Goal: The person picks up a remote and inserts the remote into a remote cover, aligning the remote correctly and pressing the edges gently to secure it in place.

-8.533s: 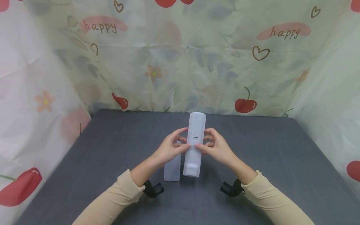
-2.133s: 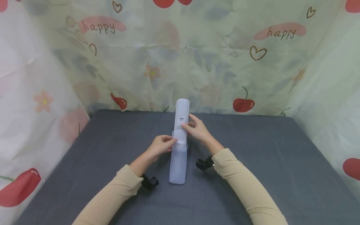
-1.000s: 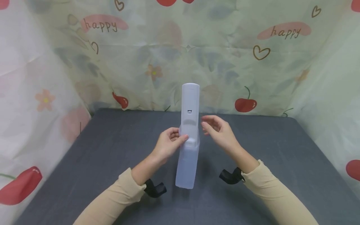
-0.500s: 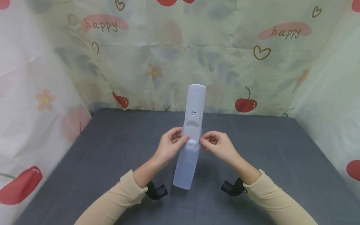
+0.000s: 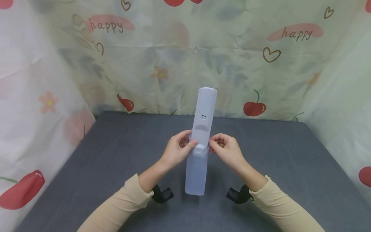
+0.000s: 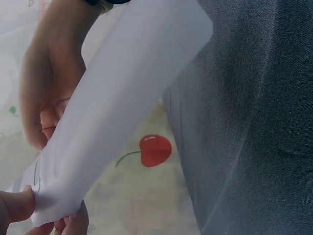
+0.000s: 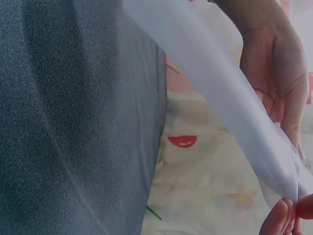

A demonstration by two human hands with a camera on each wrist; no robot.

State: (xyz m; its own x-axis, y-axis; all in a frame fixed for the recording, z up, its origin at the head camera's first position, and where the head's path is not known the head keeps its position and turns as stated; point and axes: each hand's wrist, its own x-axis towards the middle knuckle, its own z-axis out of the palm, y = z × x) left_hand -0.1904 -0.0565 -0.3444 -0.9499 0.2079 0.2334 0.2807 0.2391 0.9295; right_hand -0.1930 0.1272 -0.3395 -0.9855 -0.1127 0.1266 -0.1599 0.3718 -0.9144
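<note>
A white remote control (image 5: 206, 104), its back with the small battery-cover latch facing up, is tilted above the table. Its lower end sits inside the mouth of a translucent sleeve (image 5: 196, 177), whose longer part hangs flat below. My left hand (image 5: 175, 149) grips the two where they overlap, thumb across the remote's back and fingers behind. On the opposite side my right hand (image 5: 229, 149) pinches the sleeve's rim between thumb and fingertips. From the left wrist view the sleeve (image 6: 117, 93) runs down to the fingertips; the right wrist view shows the sleeve (image 7: 220, 88) too.
A dark grey cloth-covered table (image 5: 275, 161) lies beneath the hands. Patterned curtains (image 5: 217, 64) hang behind it and at both sides. Black camera mounts (image 5: 239, 195) stick out under both wrists.
Earlier the sleeve lay on the table and both hands held the remote. Its end has since entered the sleeve; the right hand let go of the remote and took the sleeve's rim.
</note>
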